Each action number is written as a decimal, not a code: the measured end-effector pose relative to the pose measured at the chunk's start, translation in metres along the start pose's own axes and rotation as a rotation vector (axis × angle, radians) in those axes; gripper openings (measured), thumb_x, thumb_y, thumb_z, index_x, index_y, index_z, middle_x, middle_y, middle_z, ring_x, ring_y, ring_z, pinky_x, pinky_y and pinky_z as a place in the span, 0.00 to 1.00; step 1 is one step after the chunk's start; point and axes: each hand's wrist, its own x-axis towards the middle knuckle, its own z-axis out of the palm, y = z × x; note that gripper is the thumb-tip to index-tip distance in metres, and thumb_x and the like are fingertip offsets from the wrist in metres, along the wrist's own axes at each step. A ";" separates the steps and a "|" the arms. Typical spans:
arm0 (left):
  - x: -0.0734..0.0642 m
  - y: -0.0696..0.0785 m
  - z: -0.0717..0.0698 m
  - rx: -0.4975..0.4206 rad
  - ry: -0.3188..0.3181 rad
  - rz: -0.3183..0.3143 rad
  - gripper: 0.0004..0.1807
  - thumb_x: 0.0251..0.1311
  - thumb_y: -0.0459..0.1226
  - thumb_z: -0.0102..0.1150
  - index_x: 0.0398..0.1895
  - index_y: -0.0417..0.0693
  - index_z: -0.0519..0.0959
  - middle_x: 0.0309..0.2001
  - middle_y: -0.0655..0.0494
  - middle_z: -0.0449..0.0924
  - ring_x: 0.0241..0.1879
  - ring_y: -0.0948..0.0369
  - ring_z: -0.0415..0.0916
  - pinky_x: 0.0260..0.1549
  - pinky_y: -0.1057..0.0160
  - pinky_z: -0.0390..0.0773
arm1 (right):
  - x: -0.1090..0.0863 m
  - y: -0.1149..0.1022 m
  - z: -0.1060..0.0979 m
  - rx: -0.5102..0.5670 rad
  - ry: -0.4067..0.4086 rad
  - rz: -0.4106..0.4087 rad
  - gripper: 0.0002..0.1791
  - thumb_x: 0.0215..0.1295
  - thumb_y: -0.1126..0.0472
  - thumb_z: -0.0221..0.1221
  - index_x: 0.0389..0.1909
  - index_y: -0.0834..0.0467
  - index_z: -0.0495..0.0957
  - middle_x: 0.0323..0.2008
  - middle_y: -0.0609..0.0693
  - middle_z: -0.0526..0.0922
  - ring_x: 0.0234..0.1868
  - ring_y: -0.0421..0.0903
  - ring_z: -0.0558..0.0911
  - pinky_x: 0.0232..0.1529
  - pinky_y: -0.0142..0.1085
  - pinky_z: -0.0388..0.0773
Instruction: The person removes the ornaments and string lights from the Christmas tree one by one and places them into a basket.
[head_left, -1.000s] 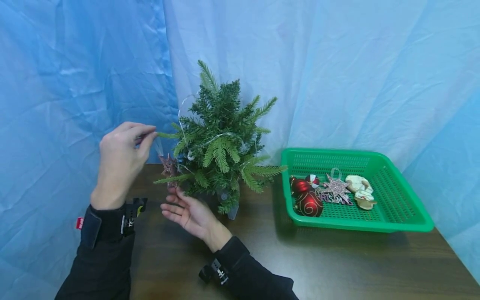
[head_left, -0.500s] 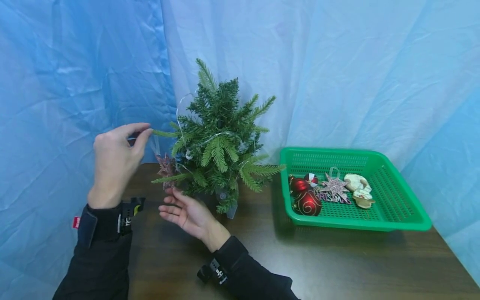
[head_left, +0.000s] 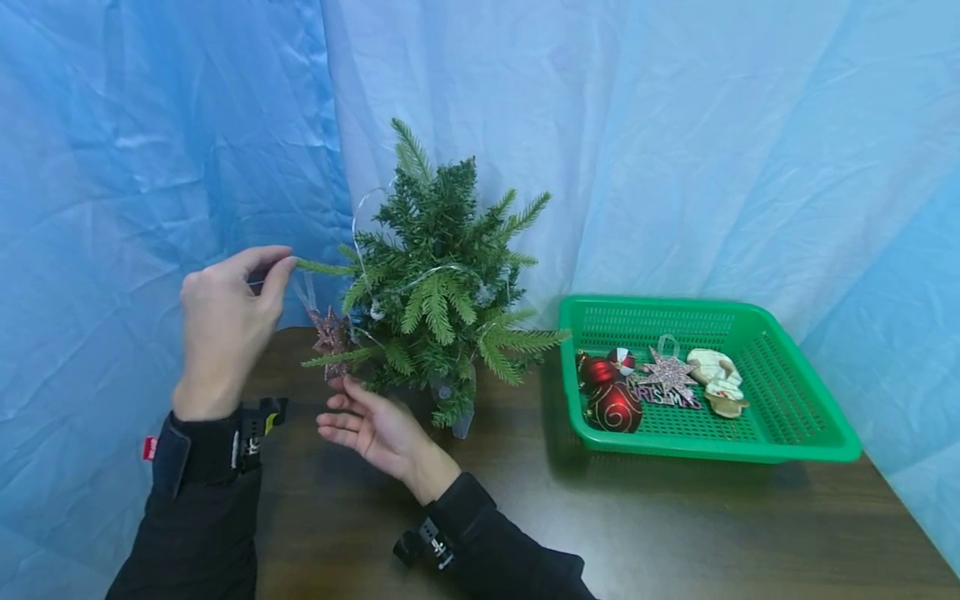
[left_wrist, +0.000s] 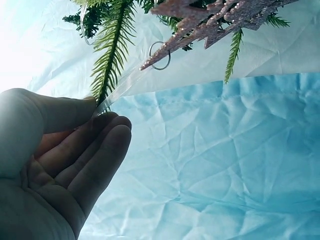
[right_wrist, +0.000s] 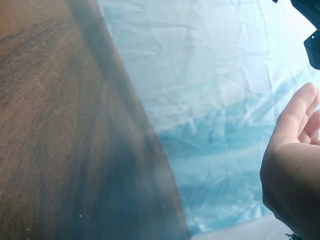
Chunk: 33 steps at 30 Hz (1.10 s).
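Note:
A small green artificial Christmas tree [head_left: 438, 275] stands on the table in the head view. At its left side, my left hand [head_left: 228, 325] pinches the tip of a branch [left_wrist: 112, 52] together with the clear ribbon loop [left_wrist: 122, 89] of a pink glitter star ornament [head_left: 330, 333]. The left wrist view shows the star tied to that ribbon by a metal ring [left_wrist: 160, 56]. Below the star, my right hand [head_left: 378, 429] is turned palm up with relaxed fingers, its uppermost fingertip at the star's lower point. Whether they touch I cannot tell.
To the right is a green plastic basket [head_left: 720, 452] with red baubles [head_left: 617, 407], another pink star [head_left: 669, 375], a lettering ornament and pale ornaments [head_left: 716, 379]. A string of lights [head_left: 356, 242] winds round the tree. Blue cloth [head_left: 675, 150] hangs behind the table.
My left hand has shifted slightly left, and the pinched branch and the star have moved a little left with it. My right hand has kept almost the same pose.

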 end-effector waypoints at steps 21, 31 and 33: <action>-0.007 -0.009 -0.002 -0.007 0.101 -0.055 0.12 0.71 0.39 0.61 0.49 0.42 0.87 0.39 0.45 0.88 0.31 0.83 0.67 0.27 0.76 0.62 | -0.002 -0.003 0.004 -0.048 -0.023 -0.006 0.12 0.82 0.55 0.47 0.53 0.53 0.77 0.37 0.45 0.79 0.38 0.42 0.85 0.48 0.37 0.83; -0.019 -0.015 -0.007 0.017 0.116 -0.090 0.14 0.72 0.41 0.60 0.49 0.42 0.88 0.38 0.47 0.89 0.30 0.78 0.71 0.22 0.73 0.60 | -0.002 -0.001 0.004 -0.078 -0.004 -0.045 0.12 0.81 0.57 0.50 0.52 0.56 0.79 0.35 0.47 0.80 0.36 0.44 0.86 0.48 0.40 0.84; -0.022 -0.016 -0.007 0.013 0.122 -0.105 0.14 0.71 0.41 0.60 0.48 0.42 0.88 0.39 0.46 0.88 0.31 0.83 0.68 0.23 0.74 0.60 | -0.003 -0.001 0.004 -0.093 -0.014 -0.044 0.11 0.80 0.56 0.50 0.52 0.56 0.79 0.35 0.47 0.81 0.36 0.44 0.87 0.47 0.40 0.84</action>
